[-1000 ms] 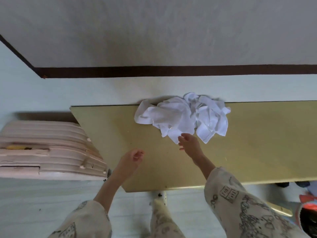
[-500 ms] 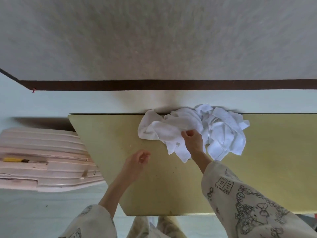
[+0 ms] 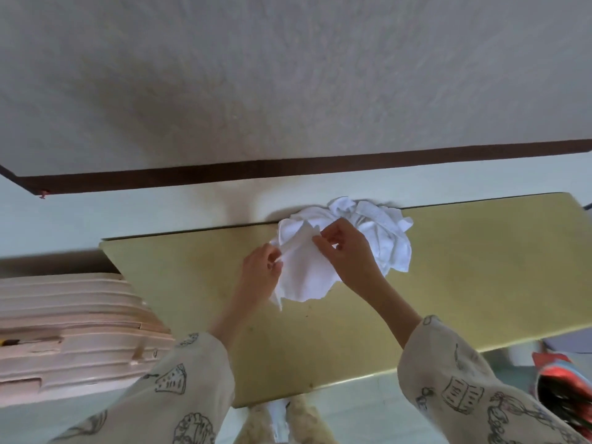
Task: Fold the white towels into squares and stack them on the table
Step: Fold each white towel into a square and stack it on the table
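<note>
White towels (image 3: 381,232) – olive-yellow table (image 3: 464,267); cream sleeves (image 3: 464,379) (dark line drawings).

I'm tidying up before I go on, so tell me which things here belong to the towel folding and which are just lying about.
Part of the job:
- white towel, pinched by the left hand and right hand
- pile of crumpled white towels behind it
- yellow table they lie on

Just lying about:
- pink ribbed case left of the table
- red bag at the right edge

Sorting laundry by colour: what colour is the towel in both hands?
Plain white towel, no pattern, seen in the head view.
</note>
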